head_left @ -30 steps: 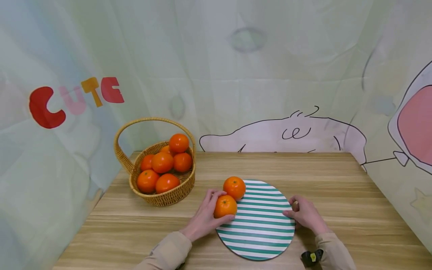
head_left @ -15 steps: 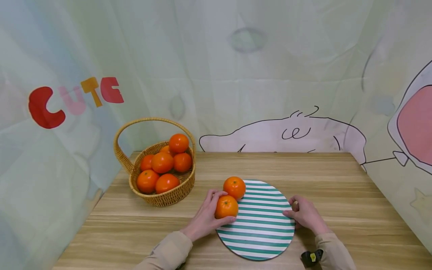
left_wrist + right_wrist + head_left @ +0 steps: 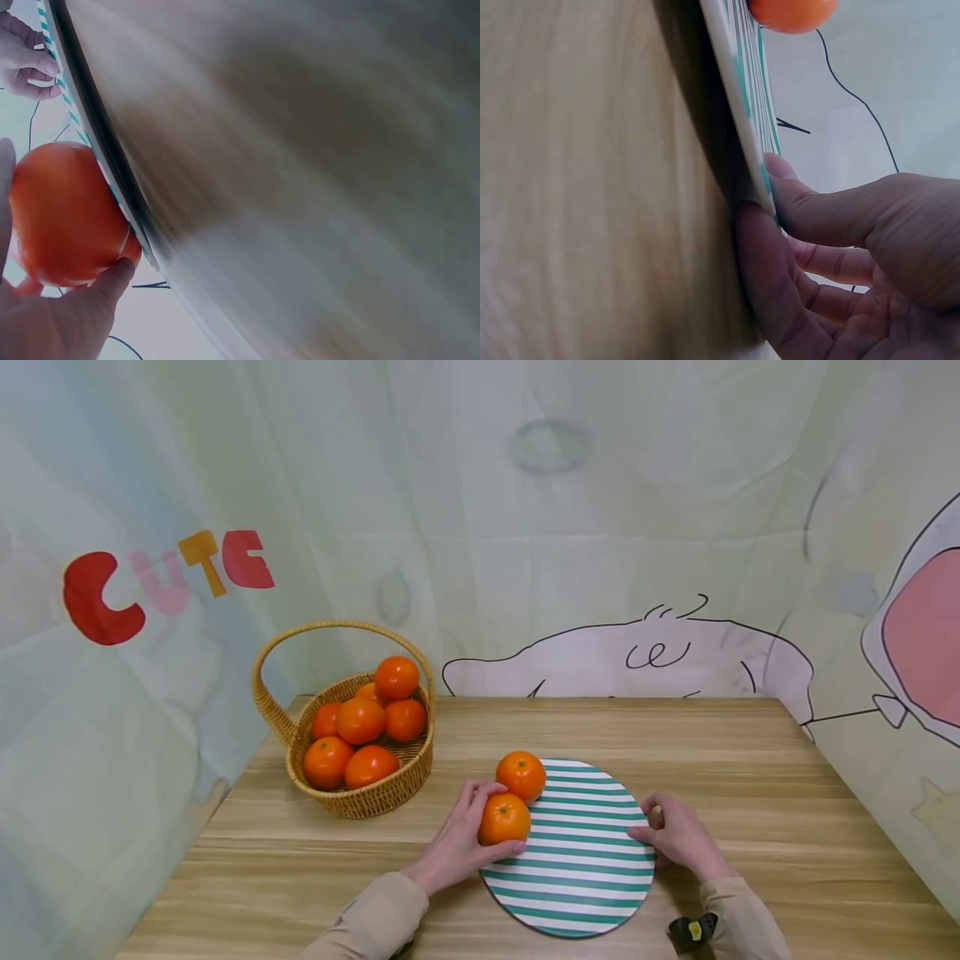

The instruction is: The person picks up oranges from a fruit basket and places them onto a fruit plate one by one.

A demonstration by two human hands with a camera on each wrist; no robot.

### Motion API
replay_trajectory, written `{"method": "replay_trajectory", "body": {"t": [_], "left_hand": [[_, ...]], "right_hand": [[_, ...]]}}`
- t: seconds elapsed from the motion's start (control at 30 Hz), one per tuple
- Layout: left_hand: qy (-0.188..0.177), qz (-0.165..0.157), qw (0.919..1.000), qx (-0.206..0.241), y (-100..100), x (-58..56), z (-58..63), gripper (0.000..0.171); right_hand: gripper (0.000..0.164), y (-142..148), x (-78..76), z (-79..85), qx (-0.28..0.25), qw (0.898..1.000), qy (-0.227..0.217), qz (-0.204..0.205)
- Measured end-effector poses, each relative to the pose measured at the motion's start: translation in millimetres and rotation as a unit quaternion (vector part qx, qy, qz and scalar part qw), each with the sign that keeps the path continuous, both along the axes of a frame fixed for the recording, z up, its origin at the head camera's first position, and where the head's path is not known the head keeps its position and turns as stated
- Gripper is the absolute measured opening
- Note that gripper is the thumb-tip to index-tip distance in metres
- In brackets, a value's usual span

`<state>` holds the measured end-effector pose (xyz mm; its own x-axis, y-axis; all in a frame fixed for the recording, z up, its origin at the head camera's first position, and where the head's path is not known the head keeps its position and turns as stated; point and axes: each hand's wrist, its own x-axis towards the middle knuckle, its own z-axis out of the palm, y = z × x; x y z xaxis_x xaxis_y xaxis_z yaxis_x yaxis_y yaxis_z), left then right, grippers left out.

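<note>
A round board (image 3: 577, 860) with green and white stripes lies on the table. On its left part, my left hand (image 3: 457, 839) holds an orange (image 3: 504, 820), fingers and thumb spread round its left side. Just behind it sits a second orange (image 3: 521, 776) at the board's back left edge, touching or nearly so. At the board's right edge is my right hand (image 3: 678, 837). The right wrist view has the thumb (image 3: 810, 210) on the striped face and a finger (image 3: 765, 262) under the rim, pinching it. The left wrist view shows the held orange (image 3: 67, 214) on the board.
A wicker basket (image 3: 390, 797) with a tall arched handle stands at the back left and holds several oranges (image 3: 362, 720). The wooden table (image 3: 675, 735) backs onto a printed curtain (image 3: 480, 568). A dark strap-like item (image 3: 692, 933) is at the right wrist.
The held orange has shifted very slightly right on the board along with my left hand. My right hand, the board and the basket keep their places.
</note>
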<state>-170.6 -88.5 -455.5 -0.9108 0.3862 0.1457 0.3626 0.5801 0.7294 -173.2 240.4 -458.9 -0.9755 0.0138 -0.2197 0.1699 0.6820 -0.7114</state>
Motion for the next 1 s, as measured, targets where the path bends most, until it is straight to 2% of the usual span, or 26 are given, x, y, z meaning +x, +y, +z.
{"method": "replay_trajectory", "body": {"t": [0.2,0.33,0.43,0.5,0.6,0.7,0.87,1.0], "left_hand": [[-0.002,0.013,0.9999,0.007,-5.7,-1.1,4.4,0.078],[0.019,0.049,0.9986,0.006,-13.6,-5.3,11.1,0.081],[0.059,0.087,0.9944,0.004,-22.2,-10.3,15.5,0.078],[0.104,0.115,0.9879,0.006,-29.5,-15.0,17.9,0.072],[0.17,0.162,0.9718,0.021,-41.3,-23.8,22.3,0.066],[0.21,0.205,0.9551,0.041,-54.9,-34.2,28.5,0.063],[0.226,0.271,0.9344,0.05,-79.8,-50.9,39.4,0.061],[0.214,0.312,0.9246,0.042,-97.4,-62.8,44.0,0.067]], "right_hand": [[0.037,-0.5,1.1,-0.1,-0.008,1.0,0.002,0.0],[0.037,-0.4,1.2,-0.3,-0.009,1.0,0.004,-0.002],[0.037,-0.7,0.9,-0.3,-0.007,1.0,0.004,-0.003],[0.037,-0.9,0.4,-0.8,-0.006,1.0,0.004,-0.004],[0.037,-1.0,0.2,-1.7,-0.007,1.0,0.004,-0.005],[0.037,-0.4,0.0,-2.9,-0.006,1.0,0.001,-0.007],[0.037,-0.4,0.2,-2.0,-0.004,1.0,0.001,-0.008],[0.036,-0.9,-0.1,-1.5,-0.003,1.0,0.0,-0.006]]}}
